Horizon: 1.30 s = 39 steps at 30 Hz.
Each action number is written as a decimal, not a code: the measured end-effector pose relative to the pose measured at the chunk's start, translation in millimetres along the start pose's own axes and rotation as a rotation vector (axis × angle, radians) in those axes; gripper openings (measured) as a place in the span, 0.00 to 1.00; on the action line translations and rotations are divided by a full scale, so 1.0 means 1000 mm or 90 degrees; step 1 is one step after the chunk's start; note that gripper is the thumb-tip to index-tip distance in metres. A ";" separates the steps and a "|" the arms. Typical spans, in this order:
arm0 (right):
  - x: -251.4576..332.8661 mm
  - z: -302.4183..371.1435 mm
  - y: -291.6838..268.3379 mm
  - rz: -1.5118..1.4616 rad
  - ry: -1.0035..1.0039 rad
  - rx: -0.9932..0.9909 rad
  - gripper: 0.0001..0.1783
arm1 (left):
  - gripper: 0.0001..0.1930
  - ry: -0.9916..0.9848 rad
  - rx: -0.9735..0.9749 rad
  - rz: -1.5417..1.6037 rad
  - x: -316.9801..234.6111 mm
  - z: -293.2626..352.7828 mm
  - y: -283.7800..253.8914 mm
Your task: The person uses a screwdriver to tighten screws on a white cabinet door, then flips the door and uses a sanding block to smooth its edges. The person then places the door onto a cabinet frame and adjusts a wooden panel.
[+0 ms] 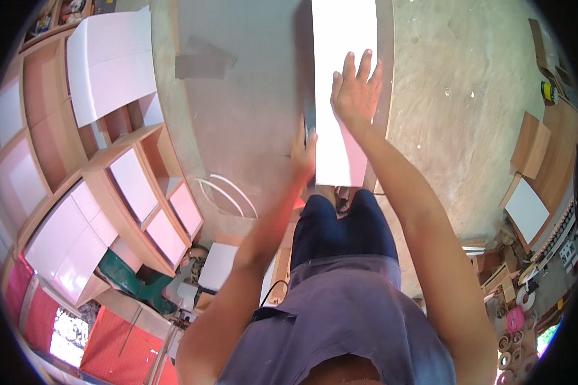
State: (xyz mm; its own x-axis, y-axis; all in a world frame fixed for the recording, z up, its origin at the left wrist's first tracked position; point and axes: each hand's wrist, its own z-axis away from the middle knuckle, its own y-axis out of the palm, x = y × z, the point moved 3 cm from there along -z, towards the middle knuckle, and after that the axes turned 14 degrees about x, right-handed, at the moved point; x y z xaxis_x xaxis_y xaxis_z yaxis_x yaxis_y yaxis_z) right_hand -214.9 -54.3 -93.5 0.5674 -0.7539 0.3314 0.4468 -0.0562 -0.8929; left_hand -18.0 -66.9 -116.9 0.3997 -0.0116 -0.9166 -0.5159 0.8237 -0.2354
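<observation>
A long white panel (340, 154) lies lengthwise in front of me, its near end by my knees. My right hand (358, 93) rests flat on its upper face, fingers spread and holding nothing. Along the panel's left edge is my left hand (304, 154), partly smeared by motion. Between its thumb and fingers shows a narrow blue-grey thing (310, 115), whose kind I cannot make out. Beneath the panel is a wide grey sheet or board (250, 122) on the work surface.
Wooden cabinet frames with white panels (135, 186) stand at the left, a green plastic chair (131, 279) near them. Two curved white strips (228, 192) lie left of my left arm. At the right are brown board pieces (530, 144), a white square panel (526, 205) and several rolls (510, 350).
</observation>
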 end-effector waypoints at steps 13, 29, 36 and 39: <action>0.001 -0.012 -0.010 -0.028 0.017 0.032 0.31 | 0.31 -0.105 0.073 -0.028 -0.032 -0.033 -0.008; 0.038 -0.263 -0.088 -0.076 0.229 -0.111 0.36 | 0.34 -0.021 0.127 -0.014 -0.127 -0.219 -0.043; 0.053 -0.282 -0.087 -0.050 0.199 -0.047 0.36 | 0.38 0.007 0.040 0.013 -0.176 -0.571 -0.108; 0.040 -0.283 -0.086 -0.049 0.225 -0.044 0.37 | 0.36 -0.042 0.073 0.015 -0.134 -0.475 -0.074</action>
State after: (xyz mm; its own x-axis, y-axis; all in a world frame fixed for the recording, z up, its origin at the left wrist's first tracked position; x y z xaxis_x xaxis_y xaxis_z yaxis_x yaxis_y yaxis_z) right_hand -426.9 -264.5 -89.5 0.2536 -0.9249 0.2834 0.4245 -0.1568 -0.8918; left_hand -392.6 -395.8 -130.4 0.4392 0.0424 -0.8974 -0.4376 0.8825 -0.1725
